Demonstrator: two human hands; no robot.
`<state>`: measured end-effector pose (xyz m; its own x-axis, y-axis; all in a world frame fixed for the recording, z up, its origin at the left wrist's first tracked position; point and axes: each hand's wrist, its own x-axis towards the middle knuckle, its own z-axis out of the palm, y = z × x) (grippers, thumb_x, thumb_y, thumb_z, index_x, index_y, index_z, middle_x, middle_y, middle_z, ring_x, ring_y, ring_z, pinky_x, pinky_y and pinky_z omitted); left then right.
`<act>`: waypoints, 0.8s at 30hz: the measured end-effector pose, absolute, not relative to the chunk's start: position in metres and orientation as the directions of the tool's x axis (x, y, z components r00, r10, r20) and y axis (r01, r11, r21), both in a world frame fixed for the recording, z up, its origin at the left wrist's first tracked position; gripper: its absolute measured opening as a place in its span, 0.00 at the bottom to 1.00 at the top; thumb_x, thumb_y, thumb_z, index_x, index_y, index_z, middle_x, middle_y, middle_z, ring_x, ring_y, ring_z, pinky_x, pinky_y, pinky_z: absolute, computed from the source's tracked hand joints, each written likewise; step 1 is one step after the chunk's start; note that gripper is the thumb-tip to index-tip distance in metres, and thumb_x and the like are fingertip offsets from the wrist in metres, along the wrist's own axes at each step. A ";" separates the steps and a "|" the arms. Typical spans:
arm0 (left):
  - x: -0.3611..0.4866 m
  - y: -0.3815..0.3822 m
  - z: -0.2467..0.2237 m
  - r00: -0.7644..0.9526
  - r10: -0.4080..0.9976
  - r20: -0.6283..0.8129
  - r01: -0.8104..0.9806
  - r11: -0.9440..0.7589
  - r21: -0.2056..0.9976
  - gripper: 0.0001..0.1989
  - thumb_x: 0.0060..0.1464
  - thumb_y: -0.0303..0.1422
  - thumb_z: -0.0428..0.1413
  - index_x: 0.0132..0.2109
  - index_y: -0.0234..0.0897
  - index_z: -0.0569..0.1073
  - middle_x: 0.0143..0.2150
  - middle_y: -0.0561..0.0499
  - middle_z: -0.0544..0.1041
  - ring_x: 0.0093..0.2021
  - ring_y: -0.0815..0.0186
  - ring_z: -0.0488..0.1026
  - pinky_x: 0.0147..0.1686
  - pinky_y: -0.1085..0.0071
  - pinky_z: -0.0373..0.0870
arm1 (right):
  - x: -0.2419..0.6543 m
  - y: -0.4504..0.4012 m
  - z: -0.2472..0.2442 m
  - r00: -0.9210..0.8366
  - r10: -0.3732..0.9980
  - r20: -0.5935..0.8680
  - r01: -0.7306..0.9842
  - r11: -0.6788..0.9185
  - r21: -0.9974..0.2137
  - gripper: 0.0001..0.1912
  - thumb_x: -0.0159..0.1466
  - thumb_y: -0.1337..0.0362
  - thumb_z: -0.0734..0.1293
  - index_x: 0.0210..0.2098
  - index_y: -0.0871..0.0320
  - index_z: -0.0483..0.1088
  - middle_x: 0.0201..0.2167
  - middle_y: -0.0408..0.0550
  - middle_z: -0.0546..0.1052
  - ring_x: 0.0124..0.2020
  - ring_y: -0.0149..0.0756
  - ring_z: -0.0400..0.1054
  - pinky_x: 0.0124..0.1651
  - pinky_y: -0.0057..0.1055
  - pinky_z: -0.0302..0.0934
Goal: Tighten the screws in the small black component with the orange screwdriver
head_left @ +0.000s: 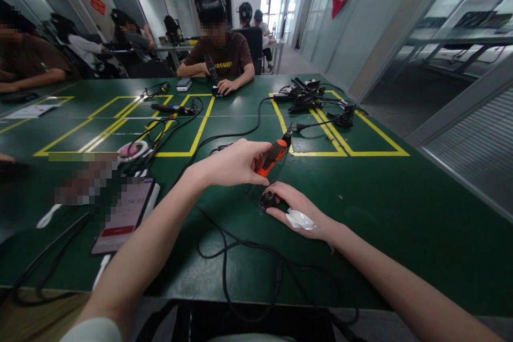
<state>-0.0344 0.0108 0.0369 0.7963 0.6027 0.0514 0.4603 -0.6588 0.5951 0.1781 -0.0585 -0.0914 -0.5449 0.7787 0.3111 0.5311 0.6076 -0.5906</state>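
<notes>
My left hand (240, 163) is closed round an orange and dark grey screwdriver-like handle (274, 157), which is tilted with its upper end to the right. The working end is not clear to see near my fingers. Just below, my right hand (294, 206) rests on the table with thumb and fingers round a small black round part (267, 201) that has a short cylinder on top. A crumpled piece of white plastic (300, 219) lies against the thumb side of my right hand. Both hands are close together, over the green table (380, 214).
Black cables (248, 243) loop across the table in front of me. A phone (124, 214) lies at left, with a white tape roll (133, 149) beyond it. A pile of black cords and plugs (300, 95) sits at far right. Opposite, a person (222, 56) handles a dark tool.
</notes>
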 end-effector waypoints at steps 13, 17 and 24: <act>-0.048 0.016 0.021 0.549 0.625 -0.555 0.834 -0.371 0.407 0.12 0.46 0.26 0.64 0.33 0.37 0.67 0.20 0.58 0.74 0.23 0.66 0.76 0.22 0.77 0.64 | 0.175 -0.060 -0.069 -0.460 0.806 0.371 0.490 0.579 -0.651 0.08 0.70 0.64 0.66 0.48 0.55 0.67 0.44 0.53 0.77 0.43 0.44 0.73 0.47 0.41 0.70; -0.056 0.007 -0.001 0.523 0.621 -0.583 0.851 -0.349 0.392 0.11 0.44 0.27 0.64 0.30 0.37 0.68 0.18 0.58 0.72 0.21 0.67 0.74 0.23 0.76 0.63 | 0.185 -0.060 -0.051 -0.460 0.806 0.372 0.522 0.585 -0.621 0.09 0.70 0.63 0.67 0.49 0.55 0.68 0.44 0.53 0.77 0.42 0.44 0.73 0.47 0.41 0.71; -0.068 -0.024 -0.022 0.618 0.671 -0.410 0.775 -0.434 0.459 0.08 0.48 0.30 0.65 0.34 0.38 0.73 0.25 0.58 0.76 0.25 0.69 0.72 0.26 0.75 0.57 | 0.199 -0.035 -0.011 -0.596 0.755 0.272 0.642 0.652 -0.403 0.11 0.70 0.60 0.67 0.49 0.57 0.70 0.44 0.55 0.78 0.41 0.46 0.73 0.45 0.42 0.70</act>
